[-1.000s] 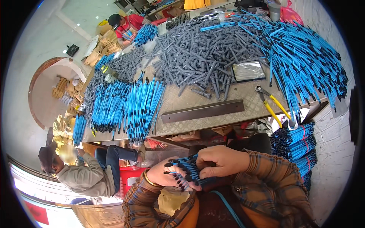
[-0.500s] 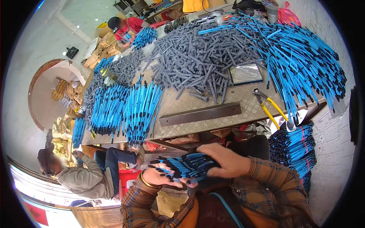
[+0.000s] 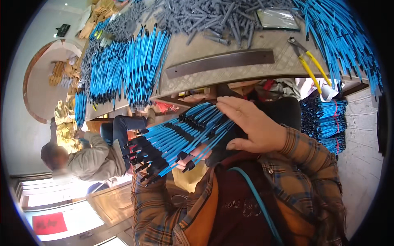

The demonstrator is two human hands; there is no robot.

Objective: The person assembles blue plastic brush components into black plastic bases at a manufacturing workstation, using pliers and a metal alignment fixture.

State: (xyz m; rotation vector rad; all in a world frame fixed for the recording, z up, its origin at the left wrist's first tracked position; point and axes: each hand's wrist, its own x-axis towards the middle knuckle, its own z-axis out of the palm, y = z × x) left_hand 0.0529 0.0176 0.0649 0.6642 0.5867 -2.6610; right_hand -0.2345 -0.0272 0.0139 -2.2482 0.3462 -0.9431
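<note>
A bundle of thin blue rods with black ends (image 3: 176, 137) lies across my lap, slanting from lower left to upper right. Beneath it my left hand (image 3: 195, 158) is closed around the rods, mostly hidden by them; a few fingers show at the near side. My right hand (image 3: 252, 125) rests against the bundle's upper right end, fingers stretched out and thumb apart. Black sleeves form bands along the rods, and the left ends fan out unevenly.
On the table ahead lie a dark metal bar (image 3: 219, 63), yellow-handled pliers (image 3: 310, 65), grey plastic parts (image 3: 197, 18) and blue rod piles (image 3: 143, 65). Tied rod bundles (image 3: 332, 123) are stacked at right. Another person (image 3: 94, 158) sits at left.
The view has tilted down, so the table sits higher in the picture. The bundle looks larger and more fully exposed. My right hand has shifted from over the rods to their right end.
</note>
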